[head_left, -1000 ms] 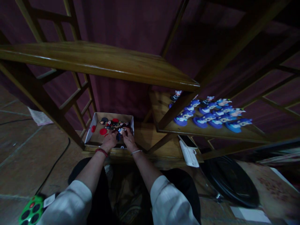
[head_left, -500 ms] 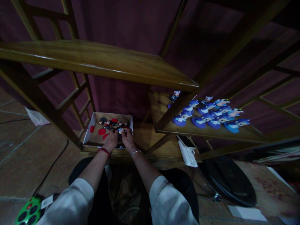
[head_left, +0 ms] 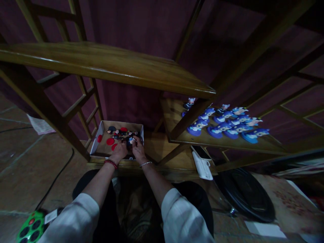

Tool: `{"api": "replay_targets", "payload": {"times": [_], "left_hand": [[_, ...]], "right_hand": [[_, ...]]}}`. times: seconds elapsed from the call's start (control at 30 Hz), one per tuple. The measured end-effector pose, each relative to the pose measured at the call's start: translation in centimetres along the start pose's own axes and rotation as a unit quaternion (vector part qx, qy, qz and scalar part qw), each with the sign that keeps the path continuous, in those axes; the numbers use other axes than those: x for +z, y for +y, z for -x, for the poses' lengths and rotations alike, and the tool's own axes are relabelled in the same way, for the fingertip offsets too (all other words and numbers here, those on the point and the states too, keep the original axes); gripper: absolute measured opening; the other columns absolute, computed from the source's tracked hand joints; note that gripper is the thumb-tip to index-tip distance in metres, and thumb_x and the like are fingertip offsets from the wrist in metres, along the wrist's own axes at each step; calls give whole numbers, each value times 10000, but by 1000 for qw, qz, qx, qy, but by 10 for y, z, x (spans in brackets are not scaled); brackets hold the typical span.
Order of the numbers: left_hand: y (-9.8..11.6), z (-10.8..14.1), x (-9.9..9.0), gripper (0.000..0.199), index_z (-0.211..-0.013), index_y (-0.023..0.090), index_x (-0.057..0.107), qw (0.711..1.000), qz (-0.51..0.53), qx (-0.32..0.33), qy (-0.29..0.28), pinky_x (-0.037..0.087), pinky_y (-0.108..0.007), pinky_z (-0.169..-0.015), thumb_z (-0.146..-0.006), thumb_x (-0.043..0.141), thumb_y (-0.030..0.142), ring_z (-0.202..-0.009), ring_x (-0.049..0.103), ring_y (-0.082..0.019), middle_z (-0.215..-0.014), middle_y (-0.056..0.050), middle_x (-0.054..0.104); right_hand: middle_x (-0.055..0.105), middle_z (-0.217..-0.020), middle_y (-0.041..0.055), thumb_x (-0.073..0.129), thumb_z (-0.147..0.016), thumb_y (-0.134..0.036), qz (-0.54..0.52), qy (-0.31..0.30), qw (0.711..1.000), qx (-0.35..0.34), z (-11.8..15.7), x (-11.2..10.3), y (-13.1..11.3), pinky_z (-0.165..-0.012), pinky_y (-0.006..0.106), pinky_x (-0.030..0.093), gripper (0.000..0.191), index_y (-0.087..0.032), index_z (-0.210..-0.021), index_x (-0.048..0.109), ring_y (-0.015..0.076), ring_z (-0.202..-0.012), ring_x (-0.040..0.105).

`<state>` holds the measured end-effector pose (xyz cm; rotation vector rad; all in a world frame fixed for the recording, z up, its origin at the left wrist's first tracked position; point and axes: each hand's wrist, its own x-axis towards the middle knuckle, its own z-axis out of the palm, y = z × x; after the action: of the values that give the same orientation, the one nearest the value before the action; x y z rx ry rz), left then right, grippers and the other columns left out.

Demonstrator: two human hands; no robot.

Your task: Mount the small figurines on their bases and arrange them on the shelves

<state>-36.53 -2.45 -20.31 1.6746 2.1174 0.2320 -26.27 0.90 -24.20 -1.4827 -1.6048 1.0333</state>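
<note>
Both my hands reach into a shallow cardboard box (head_left: 101, 148) on the low shelf. My right hand (head_left: 138, 150) closes its fingers around a small white-and-blue figurine (head_left: 131, 140) near the box's right side. Beside it, my left hand (head_left: 120, 151) has its fingers bent against the dark lower part of the same figurine; its fingertips are partly hidden. Several dark figurines (head_left: 116, 132) lie behind my hands in the box. Red discs (head_left: 110, 141) rest on the cardboard to the left of my fingers.
Several purple-based figurines (head_left: 219, 130) stand on a raised wooden shelf (head_left: 182, 136) to the right. A white object (head_left: 202, 167) with a phone-like slab lies below them. A wooden board (head_left: 106, 64) spans above the box. A green controller-like item (head_left: 30, 227) sits lower left.
The white-and-blue figurine has turned slightly between my fingers, and my right fingers have shifted a little. Both hands stay at the same place in the box.
</note>
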Motion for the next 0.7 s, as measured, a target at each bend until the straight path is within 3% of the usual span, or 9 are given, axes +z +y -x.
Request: {"api": "replay_targets", "payload": {"times": [0.17,0.3,0.53,0.7], "left_hand": [[-8,-5,-5,262,-923,119,604,998,54,-27,-22,436,-270,-698,-737,425,72,-914,599,-241,-934,-171,636],[-13,-9,-2,201,-840,145,624,985,162,-62,-17,436,-270,-691,-719,470,95,-865,615,-238,-859,-152,660],[-16,-15,14,244,-838,163,619,916,381,-121,-37,462,-250,-535,-685,466,51,-532,604,-165,-707,-84,651],[-18,-17,19,315,-871,163,597,883,445,-144,-46,485,-235,-524,-654,448,-10,-575,614,-152,-813,-82,651]], "right_hand": [[593,-975,10,401,-833,-302,4,4,1000,5,-1,2,2,-808,276,456,312,-259,-1132,480,133,-848,578],[579,-1014,33,414,-822,-281,1,6,1000,1,-1,3,1,-801,278,461,315,-237,-1125,486,143,-860,580],[591,-1007,22,443,-798,-224,23,-10,1000,-10,3,-2,-7,-817,287,450,323,-249,-1117,487,149,-883,580],[617,-951,-3,493,-775,-222,30,-46,998,-29,5,-3,-7,-792,270,453,289,-269,-1058,522,148,-877,585]]}}
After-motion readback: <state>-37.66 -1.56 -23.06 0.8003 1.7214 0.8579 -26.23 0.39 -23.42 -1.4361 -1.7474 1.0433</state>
